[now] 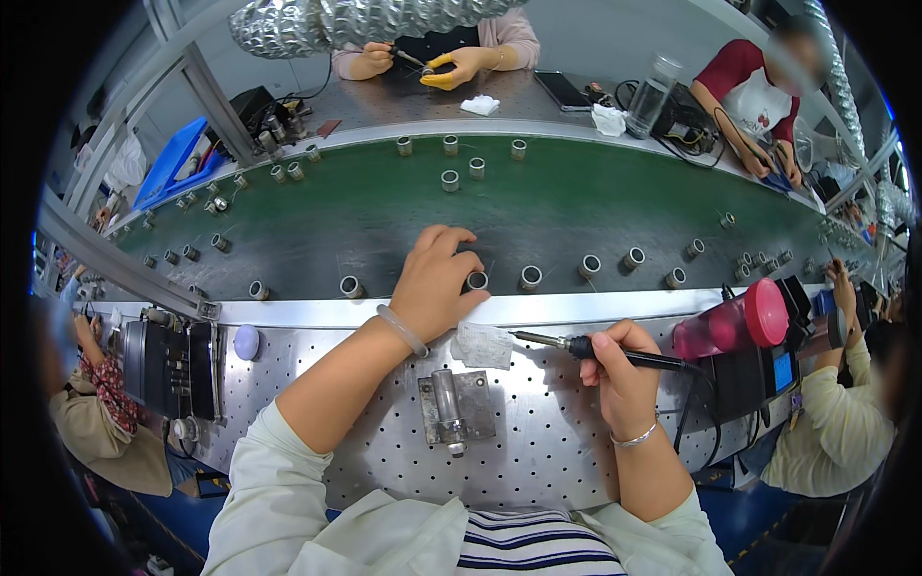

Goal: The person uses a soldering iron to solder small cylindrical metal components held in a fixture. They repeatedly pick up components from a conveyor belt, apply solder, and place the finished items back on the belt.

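My left hand (pixel 437 280) reaches over the near edge of the green conveyor belt (pixel 384 211). Its thumb and index finger are closed around a small metal cylinder (pixel 476 280) with a dark open end, and the other fingers curl above the belt. My right hand (pixel 619 370) grips a soldering iron (pixel 615 353) by its black handle. The iron's tip points left, over a crumpled whitish cloth (pixel 483 345). Closer to me, a metal fixture plate (pixel 477 408) carries a shiny cylindrical part (pixel 446 403) lying along it.
Several similar cylinders stand on the belt. A pink bottle (pixel 725 322) lies by a soldering station (pixel 744 379) on the right. At left are a purple round object (pixel 247 342) and a black device (pixel 168 365). Co-workers sit across and at both sides; a foil duct (pixel 355 24) hangs above.
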### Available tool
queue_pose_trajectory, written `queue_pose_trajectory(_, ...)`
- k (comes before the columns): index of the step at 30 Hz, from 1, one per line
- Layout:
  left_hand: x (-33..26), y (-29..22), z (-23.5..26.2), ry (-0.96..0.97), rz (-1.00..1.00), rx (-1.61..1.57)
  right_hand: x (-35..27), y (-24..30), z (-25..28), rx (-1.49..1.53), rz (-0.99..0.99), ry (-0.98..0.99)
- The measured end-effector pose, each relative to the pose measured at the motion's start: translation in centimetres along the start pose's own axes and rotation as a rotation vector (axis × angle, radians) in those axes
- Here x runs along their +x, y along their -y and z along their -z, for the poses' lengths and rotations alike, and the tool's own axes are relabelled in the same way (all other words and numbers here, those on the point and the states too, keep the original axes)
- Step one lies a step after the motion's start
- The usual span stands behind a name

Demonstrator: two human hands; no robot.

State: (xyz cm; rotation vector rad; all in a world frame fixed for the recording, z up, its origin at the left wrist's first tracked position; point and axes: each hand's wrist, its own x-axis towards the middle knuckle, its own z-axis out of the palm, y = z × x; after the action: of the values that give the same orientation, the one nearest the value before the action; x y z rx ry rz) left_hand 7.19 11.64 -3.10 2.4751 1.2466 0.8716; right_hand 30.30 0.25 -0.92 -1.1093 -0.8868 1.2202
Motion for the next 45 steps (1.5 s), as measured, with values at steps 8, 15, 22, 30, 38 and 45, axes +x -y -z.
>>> queue_pose_trajectory(8, 1.6, 0.2, 0.0, 0.186, 0.044, 0.012, 0.0, 0.4, 0.1, 0.006, 0.038, -0.008)
queue_pose_trajectory(15, -0.4, -0.9, 3.1, 0.056, 0.317, -0.629, -0.2, 0.5, 0.4, -0.009, 0.058, -0.021)
queue_pose_trajectory(22, -5.1, -0.8, 5.7, 0.410, 0.514, -1.441, -1.2, 0.4, -1.1, 0.014, 0.095, 0.048)
queue_pose_trajectory(30, -7.0, -1.8, 5.5, 0.466, 0.469, -1.477, -1.7, -0.1, -1.1, 0.086, 0.151, 0.212)
queue_pose_trajectory(38, -8.1, -3.1, 5.5, 0.454, 0.618, -1.591, -2.4, 0.0, -1.7, 0.084, 0.139, 0.322)
queue_pose_trajectory(45, -9.1, -2.7, 4.9, 0.402, 0.569, -1.851, -2.4, -0.3, -1.7, 0.090, 0.121, 0.345)
